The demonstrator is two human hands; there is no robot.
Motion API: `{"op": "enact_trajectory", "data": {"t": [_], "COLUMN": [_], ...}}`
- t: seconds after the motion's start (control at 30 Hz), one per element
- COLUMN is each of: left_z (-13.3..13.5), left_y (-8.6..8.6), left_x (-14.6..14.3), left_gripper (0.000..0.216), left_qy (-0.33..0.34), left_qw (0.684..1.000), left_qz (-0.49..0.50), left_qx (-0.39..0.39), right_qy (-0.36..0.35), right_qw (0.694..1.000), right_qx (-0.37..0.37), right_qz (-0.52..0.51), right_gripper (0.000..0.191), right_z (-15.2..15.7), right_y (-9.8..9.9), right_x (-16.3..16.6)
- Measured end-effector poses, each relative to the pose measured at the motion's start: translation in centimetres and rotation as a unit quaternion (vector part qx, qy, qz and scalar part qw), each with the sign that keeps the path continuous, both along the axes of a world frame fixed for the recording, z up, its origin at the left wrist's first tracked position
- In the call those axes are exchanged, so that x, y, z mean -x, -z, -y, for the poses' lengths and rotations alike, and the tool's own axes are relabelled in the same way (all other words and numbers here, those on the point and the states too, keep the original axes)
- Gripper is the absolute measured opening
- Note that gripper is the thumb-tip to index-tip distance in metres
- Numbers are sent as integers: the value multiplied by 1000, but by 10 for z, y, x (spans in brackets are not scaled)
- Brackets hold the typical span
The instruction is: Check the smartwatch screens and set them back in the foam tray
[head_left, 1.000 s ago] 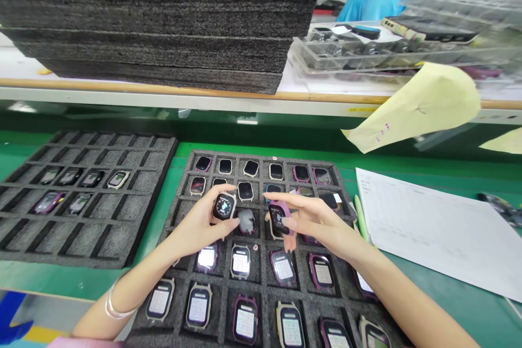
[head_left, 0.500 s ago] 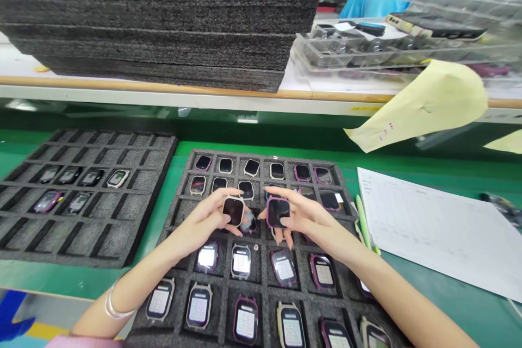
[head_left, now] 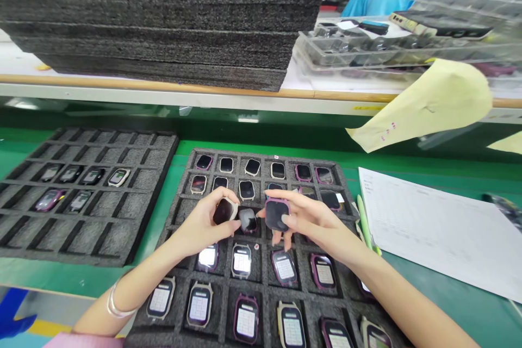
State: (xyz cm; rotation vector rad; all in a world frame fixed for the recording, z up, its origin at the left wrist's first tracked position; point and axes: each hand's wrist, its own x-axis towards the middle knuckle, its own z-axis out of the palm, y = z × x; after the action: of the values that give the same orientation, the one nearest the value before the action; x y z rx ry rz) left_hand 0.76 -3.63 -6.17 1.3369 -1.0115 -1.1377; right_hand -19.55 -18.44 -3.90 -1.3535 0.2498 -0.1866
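Observation:
Between the thumb and fingers of my left hand [head_left: 207, 223] is a smartwatch with a pale frame [head_left: 225, 211], tilted, its screen dark. My right hand [head_left: 308, 216] grips a purple-framed smartwatch [head_left: 277, 214], screen dark and facing me, thumb on its lower right corner. Both hands are above a black foam tray [head_left: 263, 299] whose compartments hold many strapless watches. Just right of my left thumb, a dark-screened watch [head_left: 248, 220] lies in its compartment. Nearer me, watches such as a pale one [head_left: 241, 261] show lit white screens; the far rows are dark.
A second foam tray [head_left: 110, 228] with several watches lies to the left. On the right are a printed sheet [head_left: 440, 228] and a green pen [head_left: 364, 221]. Stacked foam trays [head_left: 163, 27] and clear plastic trays [head_left: 338, 53] stand on the shelf; yellow paper [head_left: 432, 103] hangs from its edge.
My left hand has turned its pale-framed watch away from facing me and shifted it slightly left. The purple watch in my right hand has barely moved.

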Motion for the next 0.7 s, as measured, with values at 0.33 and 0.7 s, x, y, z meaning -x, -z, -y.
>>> {"op": "enact_trajectory", "data": {"t": [0.33, 0.7], "left_z": [-1, 0], "left_y": [2, 2], "left_x": [0, -1], "left_gripper": [27, 31], "left_qy": [11, 6], "left_qw": [999, 999], "left_qz": [-8, 44], "left_qx": [-31, -19], "right_qy": [-15, 21], "right_qw": [999, 999], "right_qx": [44, 26], "right_qz": [17, -33], "right_gripper": [36, 41], "right_z": [5, 0], "right_y": [-3, -4], "right_x": [1, -1]}}
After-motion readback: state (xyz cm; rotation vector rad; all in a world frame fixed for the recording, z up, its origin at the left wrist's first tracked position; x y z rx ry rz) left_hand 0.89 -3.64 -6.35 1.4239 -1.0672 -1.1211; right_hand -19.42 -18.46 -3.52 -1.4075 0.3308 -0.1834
